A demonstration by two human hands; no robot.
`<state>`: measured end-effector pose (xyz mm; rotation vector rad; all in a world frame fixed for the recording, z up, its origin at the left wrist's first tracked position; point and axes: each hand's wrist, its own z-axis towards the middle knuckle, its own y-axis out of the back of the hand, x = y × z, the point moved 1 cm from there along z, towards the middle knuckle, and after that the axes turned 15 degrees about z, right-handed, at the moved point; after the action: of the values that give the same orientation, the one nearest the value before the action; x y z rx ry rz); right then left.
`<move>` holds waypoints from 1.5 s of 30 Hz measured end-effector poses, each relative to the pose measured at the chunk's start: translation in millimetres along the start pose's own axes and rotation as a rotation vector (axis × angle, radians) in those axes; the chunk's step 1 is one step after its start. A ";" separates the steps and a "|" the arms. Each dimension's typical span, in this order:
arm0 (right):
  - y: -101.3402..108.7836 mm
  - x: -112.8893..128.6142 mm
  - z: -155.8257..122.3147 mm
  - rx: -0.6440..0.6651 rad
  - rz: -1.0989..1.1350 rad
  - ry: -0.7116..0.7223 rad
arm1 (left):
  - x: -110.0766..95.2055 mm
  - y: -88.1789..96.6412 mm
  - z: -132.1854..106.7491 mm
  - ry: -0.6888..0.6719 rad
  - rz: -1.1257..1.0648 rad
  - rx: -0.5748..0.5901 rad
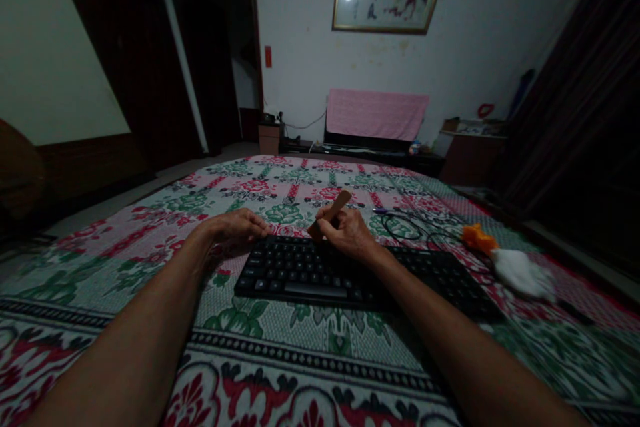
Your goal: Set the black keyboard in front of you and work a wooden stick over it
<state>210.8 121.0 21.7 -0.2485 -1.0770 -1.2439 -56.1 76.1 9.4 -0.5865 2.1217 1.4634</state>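
A black keyboard (295,267) lies flat on the patterned bedspread in front of me. My right hand (350,233) is closed around a brush with a flat wooden handle (340,203). The brush's lower end rests at the keyboard's top row of keys, and its bristles are hard to make out in the dim light. At the keyboard's far left corner, my left hand (240,225) has its fingers bent together and gripping the edge. My right forearm covers part of the keys.
A black cable (400,230) loops behind the keyboard, with its plug on the cloth. To the right lie an orange object (479,238) and a white cloth-like bundle (523,273). The floral bedspread (240,320) spreads beneath everything. A pink cloth (377,113) hangs by the far wall.
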 end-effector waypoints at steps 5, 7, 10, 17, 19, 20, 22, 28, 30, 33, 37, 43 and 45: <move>-6.8 -8.8 -3.3 0.061 0.107 -0.041 | 1.9 0.9 1.2 0.024 -0.021 0.013; -5.0 -9.6 -3.1 0.084 0.099 -0.074 | 2.6 1.5 2.2 0.018 -0.016 0.002; 0.6 -6.8 -0.6 0.082 0.018 -0.095 | 4.5 1.6 3.9 0.008 -0.005 -0.005; -1.1 1.3 0.8 0.005 -0.013 0.015 | 7.7 1.3 5.7 0.007 -0.006 -0.009; -5.3 0.2 -1.1 0.074 -0.003 0.021 | 6.6 1.9 4.8 0.010 0.001 -0.026; -6.4 -0.6 -1.8 0.108 -0.002 0.012 | 5.9 2.0 4.4 0.012 0.004 -0.034; -5.2 -1.8 -2.2 0.161 -0.015 -0.020 | 4.7 1.8 3.7 0.016 0.002 -0.036; 11.7 0.6 3.2 0.209 -0.125 -0.051 | -0.9 -0.7 1.3 0.017 -0.008 -0.018; 12.0 2.3 4.2 0.186 -0.049 -0.043 | -3.6 -1.2 -0.1 0.010 -0.015 -0.014; 4.7 6.2 3.0 0.163 0.088 -0.035 | -5.8 -1.1 -1.5 0.002 -0.009 0.001; -5.9 11.9 -0.4 0.242 0.150 -0.039 | -3.0 0.0 -0.1 0.005 -0.005 0.014; 1.1 10.2 -1.0 0.312 0.125 -0.149 | 3.1 -0.6 3.4 -0.009 -0.028 0.017; 5.6 9.7 0.1 0.278 0.108 -0.165 | 4.4 -1.0 4.0 0.008 -0.056 -0.005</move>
<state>214.9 116.8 31.3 -0.1955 -1.3463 -0.9768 -58.3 79.2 4.7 -0.6493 2.0912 1.4382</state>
